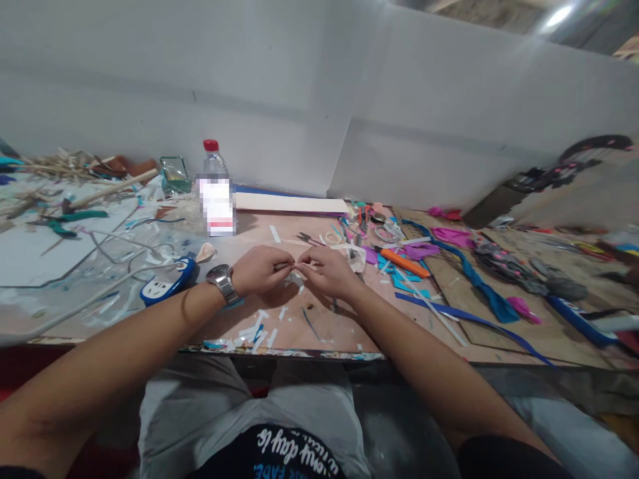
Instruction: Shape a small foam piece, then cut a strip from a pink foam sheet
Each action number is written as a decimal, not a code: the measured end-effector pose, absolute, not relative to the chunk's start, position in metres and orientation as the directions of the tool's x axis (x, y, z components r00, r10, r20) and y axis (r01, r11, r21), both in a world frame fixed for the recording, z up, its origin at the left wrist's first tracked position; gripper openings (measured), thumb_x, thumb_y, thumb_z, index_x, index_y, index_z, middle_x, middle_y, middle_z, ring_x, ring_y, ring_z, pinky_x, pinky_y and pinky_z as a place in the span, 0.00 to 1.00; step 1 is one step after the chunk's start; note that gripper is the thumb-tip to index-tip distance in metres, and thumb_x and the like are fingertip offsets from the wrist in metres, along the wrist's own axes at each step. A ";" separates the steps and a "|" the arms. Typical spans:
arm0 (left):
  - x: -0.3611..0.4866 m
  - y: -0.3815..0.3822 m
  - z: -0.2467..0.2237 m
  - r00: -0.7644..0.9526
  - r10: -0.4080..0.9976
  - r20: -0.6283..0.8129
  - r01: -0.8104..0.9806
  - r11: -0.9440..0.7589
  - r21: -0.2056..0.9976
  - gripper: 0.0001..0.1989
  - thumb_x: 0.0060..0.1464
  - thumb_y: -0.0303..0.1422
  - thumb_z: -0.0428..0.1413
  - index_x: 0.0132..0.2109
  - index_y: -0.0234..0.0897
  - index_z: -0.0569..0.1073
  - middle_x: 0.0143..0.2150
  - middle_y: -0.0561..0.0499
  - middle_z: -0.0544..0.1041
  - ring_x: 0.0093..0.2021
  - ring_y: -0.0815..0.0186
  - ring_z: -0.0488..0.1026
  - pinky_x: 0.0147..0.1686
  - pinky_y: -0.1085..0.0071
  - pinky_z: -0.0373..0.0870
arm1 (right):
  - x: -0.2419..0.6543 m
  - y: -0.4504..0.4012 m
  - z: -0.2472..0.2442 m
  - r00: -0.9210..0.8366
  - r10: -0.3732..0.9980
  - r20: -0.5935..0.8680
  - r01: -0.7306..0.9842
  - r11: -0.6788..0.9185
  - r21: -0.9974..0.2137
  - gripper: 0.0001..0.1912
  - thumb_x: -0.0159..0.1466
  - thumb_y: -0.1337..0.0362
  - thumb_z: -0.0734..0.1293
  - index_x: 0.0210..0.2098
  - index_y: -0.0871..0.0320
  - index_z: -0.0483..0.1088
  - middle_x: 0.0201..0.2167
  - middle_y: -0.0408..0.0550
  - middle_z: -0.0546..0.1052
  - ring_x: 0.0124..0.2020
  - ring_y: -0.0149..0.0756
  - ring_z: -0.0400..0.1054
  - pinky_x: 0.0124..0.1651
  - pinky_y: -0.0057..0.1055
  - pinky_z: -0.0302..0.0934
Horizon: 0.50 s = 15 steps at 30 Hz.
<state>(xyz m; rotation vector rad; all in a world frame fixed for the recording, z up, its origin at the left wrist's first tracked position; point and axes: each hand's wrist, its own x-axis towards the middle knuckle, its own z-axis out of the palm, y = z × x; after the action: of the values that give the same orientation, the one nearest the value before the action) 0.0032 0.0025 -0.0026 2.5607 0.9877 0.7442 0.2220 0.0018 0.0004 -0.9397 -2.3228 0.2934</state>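
Note:
Over the middle of the cluttered table (pixel 284 326), my left hand (pixel 259 267) and my right hand (pixel 330 271) meet fingertip to fingertip. Both are closed in a pinch on a thin whitish strip (pixel 298 265); most of it is hidden by the fingers, and its material is unclear. A metal wristwatch (pixel 222 283) is on my left wrist. Below the hands lie several white and blue paper scraps (pixel 257 330). Just beyond my right hand are small dark-bladed scissors (pixel 310 238), and to its right an orange utility knife (pixel 404 263) rests on blue scraps.
A blue-and-white power strip (pixel 167 281) with a cable sits beside my left forearm. Behind it stands a red-capped bottle (pixel 212 163). Green-handled pliers (pixel 62 228) lie far left. To the right are a long blue ribbon (pixel 479 320) and another power strip (pixel 582 322). A wall closes the back.

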 end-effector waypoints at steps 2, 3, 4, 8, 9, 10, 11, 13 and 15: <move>0.003 0.004 -0.005 0.637 0.676 0.370 0.527 -0.732 0.431 0.13 0.64 0.36 0.51 0.39 0.38 0.79 0.30 0.50 0.79 0.30 0.67 0.71 0.32 0.71 0.58 | 0.223 0.002 0.000 -0.589 0.675 0.445 0.551 0.738 -0.390 0.06 0.66 0.64 0.67 0.34 0.58 0.74 0.32 0.49 0.80 0.35 0.38 0.72 0.40 0.33 0.60; 0.004 0.005 -0.006 0.641 0.668 0.377 0.521 -0.740 0.425 0.13 0.64 0.35 0.51 0.40 0.38 0.80 0.31 0.50 0.80 0.31 0.66 0.72 0.32 0.71 0.59 | 0.223 0.003 0.000 -0.604 0.664 0.441 0.544 0.748 -0.379 0.05 0.65 0.65 0.67 0.34 0.58 0.74 0.31 0.48 0.79 0.35 0.38 0.71 0.40 0.33 0.60; 0.004 0.005 -0.007 0.646 0.659 0.385 0.512 -0.748 0.422 0.13 0.64 0.35 0.51 0.40 0.38 0.80 0.33 0.49 0.81 0.32 0.66 0.73 0.33 0.71 0.59 | 0.223 0.003 0.000 -0.619 0.651 0.440 0.536 0.759 -0.369 0.05 0.65 0.66 0.66 0.34 0.58 0.74 0.31 0.48 0.79 0.34 0.38 0.71 0.40 0.33 0.60; 0.004 0.005 -0.006 0.646 0.654 0.395 0.493 -0.751 0.439 0.13 0.65 0.36 0.52 0.40 0.38 0.80 0.33 0.49 0.81 0.32 0.66 0.73 0.33 0.71 0.59 | 0.224 0.003 0.001 -0.628 0.632 0.454 0.526 0.775 -0.351 0.05 0.65 0.66 0.65 0.33 0.58 0.73 0.30 0.48 0.78 0.33 0.38 0.70 0.40 0.33 0.60; 0.004 0.005 -0.005 0.642 0.661 0.389 0.490 -0.743 0.455 0.13 0.65 0.37 0.52 0.40 0.38 0.80 0.32 0.49 0.81 0.31 0.66 0.73 0.32 0.71 0.59 | 0.224 0.003 0.001 -0.621 0.637 0.457 0.531 0.770 -0.353 0.05 0.64 0.67 0.65 0.32 0.58 0.72 0.30 0.48 0.77 0.33 0.37 0.70 0.40 0.33 0.60; 0.004 0.004 -0.004 0.637 0.670 0.382 0.487 -0.734 0.474 0.13 0.65 0.37 0.52 0.40 0.38 0.80 0.32 0.50 0.81 0.31 0.67 0.72 0.32 0.71 0.59 | 0.224 0.003 0.002 -0.611 0.644 0.461 0.536 0.765 -0.358 0.05 0.64 0.66 0.65 0.32 0.58 0.72 0.30 0.48 0.77 0.33 0.37 0.70 0.40 0.33 0.60; 0.004 0.004 -0.004 0.631 0.679 0.376 0.485 -0.723 0.492 0.13 0.65 0.37 0.52 0.41 0.38 0.80 0.32 0.50 0.81 0.31 0.67 0.72 0.32 0.71 0.59 | 0.224 0.003 0.002 -0.599 0.650 0.467 0.541 0.759 -0.362 0.05 0.64 0.66 0.65 0.32 0.58 0.72 0.30 0.48 0.78 0.33 0.37 0.70 0.40 0.33 0.60; 0.004 0.003 -0.003 0.619 0.693 0.369 0.480 -0.706 0.521 0.14 0.65 0.38 0.52 0.43 0.38 0.81 0.34 0.50 0.81 0.32 0.67 0.73 0.34 0.71 0.61 | 0.224 0.003 0.003 -0.576 0.658 0.485 0.544 0.751 -0.374 0.06 0.64 0.66 0.66 0.31 0.58 0.73 0.30 0.48 0.78 0.33 0.37 0.70 0.40 0.33 0.60; 0.003 0.004 -0.003 0.610 0.704 0.364 0.480 -0.694 0.536 0.14 0.65 0.39 0.52 0.43 0.38 0.81 0.34 0.49 0.82 0.32 0.67 0.73 0.34 0.71 0.61 | 0.224 0.002 0.003 -0.566 0.659 0.496 0.538 0.751 -0.384 0.06 0.64 0.65 0.66 0.31 0.58 0.73 0.30 0.48 0.78 0.33 0.37 0.70 0.39 0.32 0.60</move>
<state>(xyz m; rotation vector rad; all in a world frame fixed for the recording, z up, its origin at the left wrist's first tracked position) 0.0034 0.0035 -0.0030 2.4515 0.9471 0.7953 0.2245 0.0023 0.0031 -0.8949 -2.3139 0.2495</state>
